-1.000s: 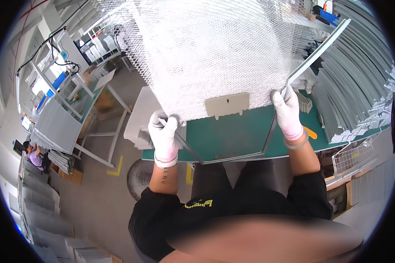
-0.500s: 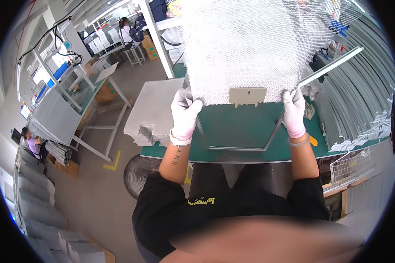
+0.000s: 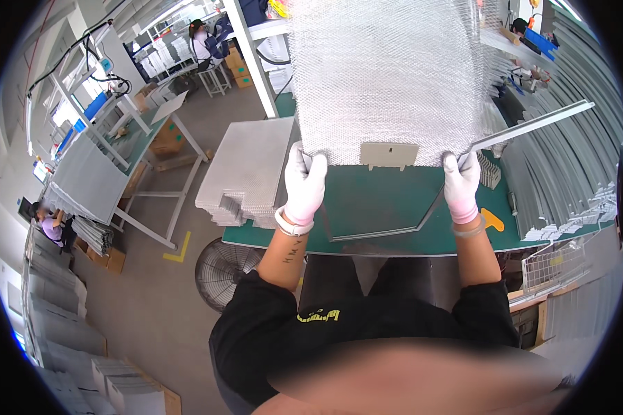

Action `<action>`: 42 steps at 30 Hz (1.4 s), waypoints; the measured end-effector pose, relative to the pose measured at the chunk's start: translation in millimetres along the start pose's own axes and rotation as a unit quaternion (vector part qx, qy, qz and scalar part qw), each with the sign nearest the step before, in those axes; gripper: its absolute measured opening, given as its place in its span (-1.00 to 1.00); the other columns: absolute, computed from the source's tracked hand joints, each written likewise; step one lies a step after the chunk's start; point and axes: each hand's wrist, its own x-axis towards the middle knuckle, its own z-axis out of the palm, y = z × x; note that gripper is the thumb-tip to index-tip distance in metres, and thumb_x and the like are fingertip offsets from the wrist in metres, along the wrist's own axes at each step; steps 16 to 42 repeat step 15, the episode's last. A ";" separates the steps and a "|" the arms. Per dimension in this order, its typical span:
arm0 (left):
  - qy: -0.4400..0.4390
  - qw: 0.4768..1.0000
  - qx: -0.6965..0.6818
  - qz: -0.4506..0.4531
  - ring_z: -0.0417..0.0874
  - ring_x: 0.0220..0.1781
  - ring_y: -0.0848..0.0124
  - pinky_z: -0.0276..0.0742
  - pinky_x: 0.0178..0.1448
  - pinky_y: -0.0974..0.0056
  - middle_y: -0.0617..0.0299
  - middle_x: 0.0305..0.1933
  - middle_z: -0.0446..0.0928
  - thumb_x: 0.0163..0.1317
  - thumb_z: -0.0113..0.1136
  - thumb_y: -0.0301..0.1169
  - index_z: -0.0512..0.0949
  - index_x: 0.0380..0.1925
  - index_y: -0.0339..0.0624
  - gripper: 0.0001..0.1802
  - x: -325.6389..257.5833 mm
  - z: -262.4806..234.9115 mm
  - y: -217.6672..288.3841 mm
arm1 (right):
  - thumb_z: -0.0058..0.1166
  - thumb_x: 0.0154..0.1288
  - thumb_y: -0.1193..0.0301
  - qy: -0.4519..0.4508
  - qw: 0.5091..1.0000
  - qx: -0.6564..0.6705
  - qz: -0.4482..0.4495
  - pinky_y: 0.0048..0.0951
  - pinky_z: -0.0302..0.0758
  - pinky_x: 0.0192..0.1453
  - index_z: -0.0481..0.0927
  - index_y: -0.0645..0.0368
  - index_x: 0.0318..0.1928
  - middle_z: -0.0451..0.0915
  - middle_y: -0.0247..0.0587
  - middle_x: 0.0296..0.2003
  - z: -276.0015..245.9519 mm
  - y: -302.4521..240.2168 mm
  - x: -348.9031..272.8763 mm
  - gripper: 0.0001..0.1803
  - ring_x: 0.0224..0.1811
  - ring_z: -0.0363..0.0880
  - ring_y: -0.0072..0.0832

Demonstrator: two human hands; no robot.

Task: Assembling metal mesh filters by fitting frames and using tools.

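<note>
A silvery mesh sheet (image 3: 387, 83) is held up by its near corners. My left hand (image 3: 304, 187), in a white glove, pinches the left one; my right hand (image 3: 462, 185), gloved likewise, grips the right one. A beige plate (image 3: 389, 154) with small tabs sits midway along the sheet's near edge. Below lies a slim metal frame (image 3: 375, 234) on the green tabletop (image 3: 367, 200), its far part hidden behind the sheet. Beside my right hand a pale metal bar (image 3: 536, 123) slants toward the upper right; I cannot tell whether my fingers touch it.
Left of my left hand, flat grey panels (image 3: 253, 155) are stacked. A long row of grey strips (image 3: 557, 159) stands at the right, near an orange-yellow tool (image 3: 493, 220) on the table. A floor fan (image 3: 221, 273) stands below left. Two people sit working at the far left.
My left hand has shifted right with its corner of the mesh sheet. The slanting bar's far end has moved right and down. The metal frame lies slightly turned.
</note>
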 end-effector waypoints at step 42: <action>0.003 0.999 0.036 -0.029 0.48 -0.31 0.71 0.41 -0.24 0.54 0.33 -0.19 0.62 0.33 0.18 -0.60 0.46 0.14 -0.41 -0.63 -15.7 3.8 8.9 | 0.16 0.45 0.41 -0.092 0.992 0.086 0.007 -0.55 0.38 0.22 0.32 0.35 0.33 0.56 -0.29 0.12 -18.6 13.1 -0.3 -0.45 0.09 0.49 -0.64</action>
